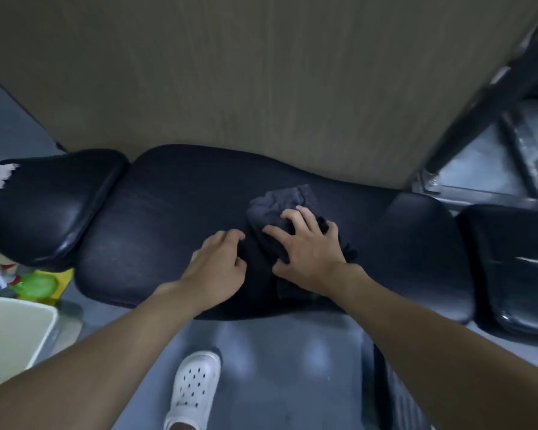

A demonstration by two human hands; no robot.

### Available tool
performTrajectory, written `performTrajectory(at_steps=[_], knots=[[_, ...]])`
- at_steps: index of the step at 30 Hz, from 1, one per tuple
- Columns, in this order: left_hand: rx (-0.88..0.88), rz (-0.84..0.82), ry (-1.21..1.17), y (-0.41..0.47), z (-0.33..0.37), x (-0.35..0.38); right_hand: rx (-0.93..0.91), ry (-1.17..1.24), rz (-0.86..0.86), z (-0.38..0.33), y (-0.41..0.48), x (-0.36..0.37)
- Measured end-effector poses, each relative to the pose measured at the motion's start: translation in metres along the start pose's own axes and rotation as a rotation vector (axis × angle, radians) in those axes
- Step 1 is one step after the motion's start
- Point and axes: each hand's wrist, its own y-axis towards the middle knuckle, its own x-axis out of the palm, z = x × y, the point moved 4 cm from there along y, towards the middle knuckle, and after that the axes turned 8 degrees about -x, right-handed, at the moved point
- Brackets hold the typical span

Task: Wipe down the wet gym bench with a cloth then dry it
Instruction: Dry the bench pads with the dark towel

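The dark cloth [277,201] lies bunched on the middle pad of the gym bench [168,212], nearer its right end. To wipe well, keep the cloth flat under the palm and draw it in long overlapping strokes along the pad, edges included, before changing to a dry face. The right hand [308,246] lies on top of the cloth, its fingers [305,218] spread wide and pressing down. The left hand [218,265] sits just beside it, fingers [230,235] bent at the cloth's near fold; whether they pinch it cannot be told.

Bare forearms [416,333], wht perforated clog [194,389]
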Motion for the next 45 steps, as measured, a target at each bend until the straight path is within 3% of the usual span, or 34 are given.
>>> performTrajectory(at_steps=[8, 13, 20, 25, 26, 28, 29, 31, 35, 41, 45], knots=[[0.203, -0.158, 0.019, -0.031, 0.144, 0.066, 0.48, 0.137, 0.04, 0.099, -0.117, -0.002], [0.26, -0.111, -0.006, -0.015, 0.188, 0.076, 0.468, 0.131, -0.015, 0.123, -0.122, -0.005], [0.31, -0.143, -0.049, -0.003, 0.226, 0.081, 0.497, 0.173, 0.176, 0.149, -0.147, -0.038], [0.406, -0.141, -0.065, -0.002, 0.259, 0.099, 0.663, 0.081, 0.544, 0.167, -0.218, -0.053], [0.433, -0.135, -0.059, -0.003, 0.267, 0.106, 0.716, 0.068, 0.535, 0.174, -0.23, -0.048], [0.481, -0.115, -0.049, -0.006, 0.284, 0.12, 0.791, 0.029, 0.344, 0.193, -0.245, -0.026], [0.506, -0.105, -0.042, -0.007, 0.292, 0.127, 0.782, 0.011, 0.237, 0.201, -0.25, -0.012], [0.543, -0.096, -0.008, -0.009, 0.306, 0.144, 0.708, 0.002, 0.18, 0.214, -0.255, 0.009], [0.486, -0.081, 0.113, -0.012, 0.316, 0.172, 0.656, 0.017, 0.269, 0.22, -0.254, 0.017], [0.369, 0.211, 0.173, 0.0, 0.333, 0.178, 0.568, 0.051, 0.325, 0.257, -0.233, 0.009], [0.469, 0.285, 0.114, 0.016, 0.344, 0.19, 0.594, 0.049, 0.404, 0.309, -0.198, -0.005]])
